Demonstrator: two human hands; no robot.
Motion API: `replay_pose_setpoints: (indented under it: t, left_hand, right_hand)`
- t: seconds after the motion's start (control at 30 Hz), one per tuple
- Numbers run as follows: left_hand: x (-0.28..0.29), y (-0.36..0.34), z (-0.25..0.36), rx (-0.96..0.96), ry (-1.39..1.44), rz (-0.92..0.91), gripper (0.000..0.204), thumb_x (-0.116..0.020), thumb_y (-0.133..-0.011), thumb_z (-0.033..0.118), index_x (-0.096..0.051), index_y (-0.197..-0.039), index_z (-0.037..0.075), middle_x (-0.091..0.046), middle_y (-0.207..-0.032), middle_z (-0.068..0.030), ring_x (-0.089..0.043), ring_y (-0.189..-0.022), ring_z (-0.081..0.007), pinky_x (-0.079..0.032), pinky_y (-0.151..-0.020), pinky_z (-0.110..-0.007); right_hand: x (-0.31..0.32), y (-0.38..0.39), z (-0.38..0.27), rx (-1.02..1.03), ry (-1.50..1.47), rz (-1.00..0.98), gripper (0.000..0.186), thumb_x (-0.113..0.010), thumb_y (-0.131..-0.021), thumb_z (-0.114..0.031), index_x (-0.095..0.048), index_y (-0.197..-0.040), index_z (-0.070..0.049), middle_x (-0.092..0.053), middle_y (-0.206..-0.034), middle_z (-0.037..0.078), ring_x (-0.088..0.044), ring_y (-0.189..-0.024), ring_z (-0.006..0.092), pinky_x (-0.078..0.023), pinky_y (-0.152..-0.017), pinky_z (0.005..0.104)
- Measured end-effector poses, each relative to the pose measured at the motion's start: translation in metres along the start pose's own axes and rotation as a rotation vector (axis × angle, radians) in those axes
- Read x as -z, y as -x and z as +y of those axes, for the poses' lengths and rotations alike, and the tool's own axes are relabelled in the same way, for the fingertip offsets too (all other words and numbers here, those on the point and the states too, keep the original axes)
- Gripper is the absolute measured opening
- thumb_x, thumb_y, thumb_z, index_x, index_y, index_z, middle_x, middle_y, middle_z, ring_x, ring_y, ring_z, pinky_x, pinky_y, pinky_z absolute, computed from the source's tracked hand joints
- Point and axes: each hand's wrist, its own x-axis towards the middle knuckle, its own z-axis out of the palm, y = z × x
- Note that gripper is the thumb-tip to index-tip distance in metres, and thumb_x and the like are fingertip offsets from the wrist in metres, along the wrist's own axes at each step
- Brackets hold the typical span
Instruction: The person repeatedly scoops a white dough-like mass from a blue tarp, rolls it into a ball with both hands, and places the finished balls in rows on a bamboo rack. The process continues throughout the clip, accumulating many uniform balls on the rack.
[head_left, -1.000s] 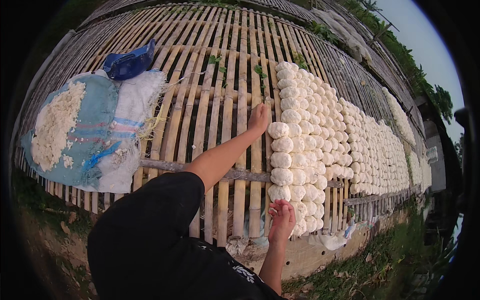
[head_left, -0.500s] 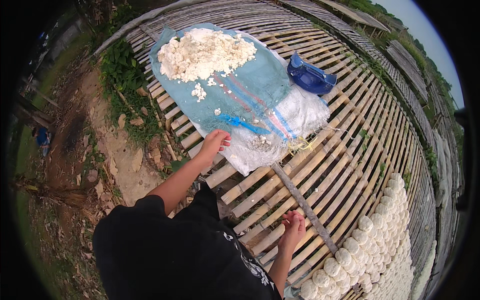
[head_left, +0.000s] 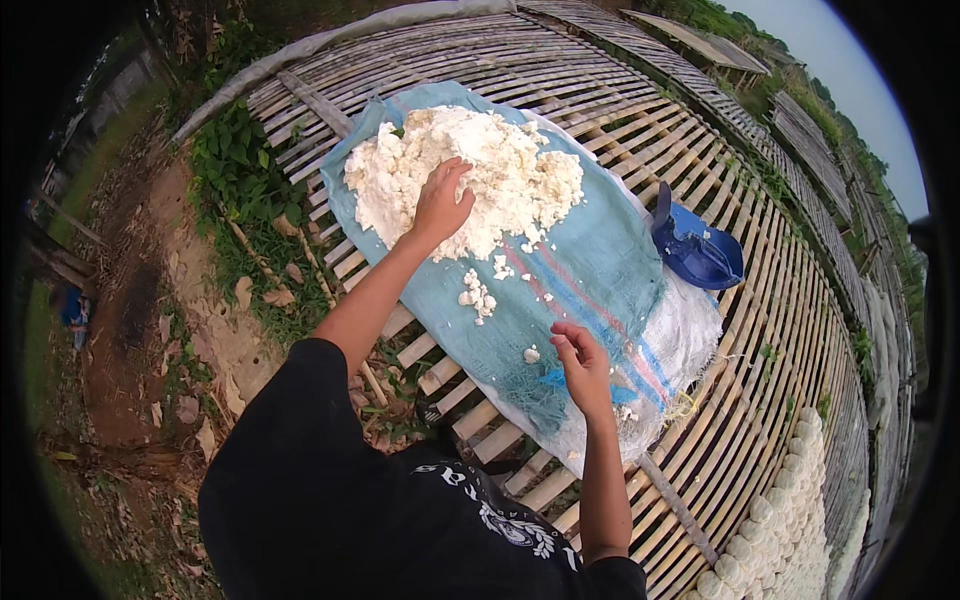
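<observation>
A heap of white, crumbly dough-like mass (head_left: 520,180) lies on a green-blue woven sack (head_left: 600,260). My left hand (head_left: 443,205) is at the near side of the heap, its fingers loosely bent and apart over the lumps; whether they touch it is hard to tell. Small crumbs (head_left: 477,297) are scattered on the sack nearer to me. Above the sack's near part hangs my right hand (head_left: 586,372), fingers half curled, thumb apart, with nothing visible in it. It partly covers a bright blue plastic strip (head_left: 552,378).
A white sack (head_left: 690,325) lies under the green-blue one. Beside it sits a dark blue plastic scoop-like vessel (head_left: 700,250). Everything rests on a slatted bamboo platform (head_left: 770,330). Rows of round white patties (head_left: 765,535) fill the lower right. Leafy plants (head_left: 235,155) border the left edge.
My left hand has moved forward from the sack's near edge to the heap. My right hand has risen from over the bamboo slats to above the sack. The view has shifted.
</observation>
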Motion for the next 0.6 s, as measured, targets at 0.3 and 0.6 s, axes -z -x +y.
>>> replay_pose_setpoints:
  t: [0.3,0.6]
  left_hand:
    - [-0.021,-0.071,-0.054,0.031,0.072,0.132,0.052,-0.059,-0.093,0.015,-0.060,-0.144,0.005,-0.046,-0.161,-0.0196,-0.038,-0.153,-0.0369,-0.033,-0.125,-0.049]
    - [-0.012,-0.030,-0.071,0.561,0.905,0.132,0.056,-0.045,-0.103,0.022,-0.046,-0.156,0.003,-0.039,-0.167,-0.0171,-0.032,-0.158,-0.0324,-0.027,-0.128,-0.046]
  right_hand:
    - [-0.093,-0.241,-0.042,0.410,0.523,-0.099,0.052,-0.057,-0.102,-0.018,-0.054,-0.153,-0.007,-0.050,-0.158,0.022,-0.052,-0.143,0.0389,-0.043,-0.118,0.0482]
    - [-0.206,-0.344,-0.030,0.419,0.926,0.138,0.090,-0.081,-0.088,-0.046,-0.036,-0.165,-0.037,-0.017,-0.176,0.020,-0.029,-0.151,0.0582,-0.043,-0.109,0.0722]
